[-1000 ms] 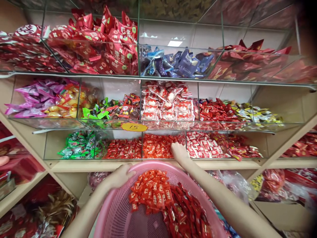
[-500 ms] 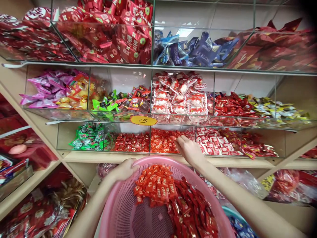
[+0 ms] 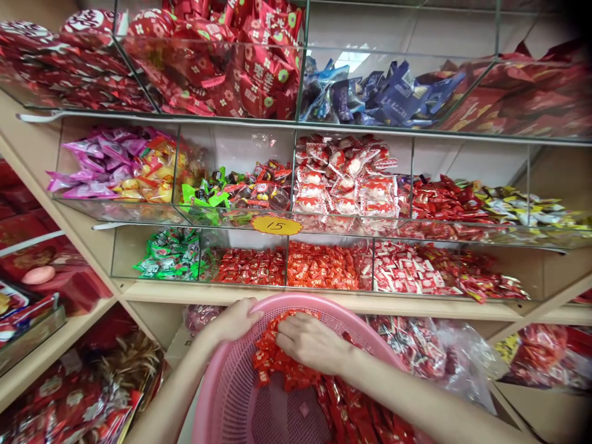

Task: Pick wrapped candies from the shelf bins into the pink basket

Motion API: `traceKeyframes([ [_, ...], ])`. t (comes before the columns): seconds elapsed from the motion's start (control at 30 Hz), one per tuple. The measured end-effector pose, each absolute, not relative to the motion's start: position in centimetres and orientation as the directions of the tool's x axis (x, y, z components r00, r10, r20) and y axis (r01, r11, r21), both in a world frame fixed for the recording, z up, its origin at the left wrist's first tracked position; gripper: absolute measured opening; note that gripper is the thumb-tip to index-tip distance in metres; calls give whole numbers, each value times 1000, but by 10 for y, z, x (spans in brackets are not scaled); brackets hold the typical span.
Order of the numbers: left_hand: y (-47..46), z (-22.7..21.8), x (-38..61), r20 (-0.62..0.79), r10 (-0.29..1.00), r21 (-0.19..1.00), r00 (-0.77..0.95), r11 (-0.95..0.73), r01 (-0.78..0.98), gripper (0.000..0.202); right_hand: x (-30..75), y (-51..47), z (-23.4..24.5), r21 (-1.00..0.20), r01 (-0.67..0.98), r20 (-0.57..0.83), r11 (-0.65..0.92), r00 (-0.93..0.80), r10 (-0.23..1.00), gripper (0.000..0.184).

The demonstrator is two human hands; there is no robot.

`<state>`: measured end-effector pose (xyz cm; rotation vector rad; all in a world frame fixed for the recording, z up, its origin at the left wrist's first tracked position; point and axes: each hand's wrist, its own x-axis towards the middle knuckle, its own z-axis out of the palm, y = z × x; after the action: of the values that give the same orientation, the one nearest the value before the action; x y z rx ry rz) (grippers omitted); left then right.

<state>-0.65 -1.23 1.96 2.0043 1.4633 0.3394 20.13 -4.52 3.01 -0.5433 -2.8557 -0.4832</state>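
My left hand grips the far rim of a pink mesh basket held below the shelves. Inside it lies a heap of small orange-red wrapped candies. My right hand rests palm down on that heap, fingers curled into the wrappers. Just above the basket, a glass bin holds the same orange-red candies.
Glass-fronted bins fill three shelf rows with green, red, white, purple and blue sweets. A yellow "15" label hangs mid-shelf. Bagged goods sit on a lower left shelf and below right.
My right hand has come back out of the orange-red candy bin and dropped into the basket onto the heap. The view has shifted slightly left and up.
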Motion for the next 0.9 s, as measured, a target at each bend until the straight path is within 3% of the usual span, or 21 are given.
traceKeyframes([
  [0.17,-11,15,-8,-143,926,620,350,-192,761,26,194,-43,23,291,393,213,872,-915,342,14],
  [0.33,-9,9,-11,-136,932,619,335,-184,764,32,185,-41,19,311,385,207,869,-920,334,17],
  [0.5,-9,9,-11,-111,928,640,356,-207,740,35,180,-45,12,311,405,249,860,-908,338,13],
  [0.63,-9,11,-8,-95,929,658,358,-212,723,38,186,-47,18,256,468,313,846,-868,386,24],
  [0.8,-13,21,-10,-149,881,818,450,-146,557,38,223,-10,49,135,653,369,745,-731,573,27],
  [0.9,-21,25,-16,-224,823,944,522,49,327,40,258,27,63,32,844,413,536,-499,762,23],
])
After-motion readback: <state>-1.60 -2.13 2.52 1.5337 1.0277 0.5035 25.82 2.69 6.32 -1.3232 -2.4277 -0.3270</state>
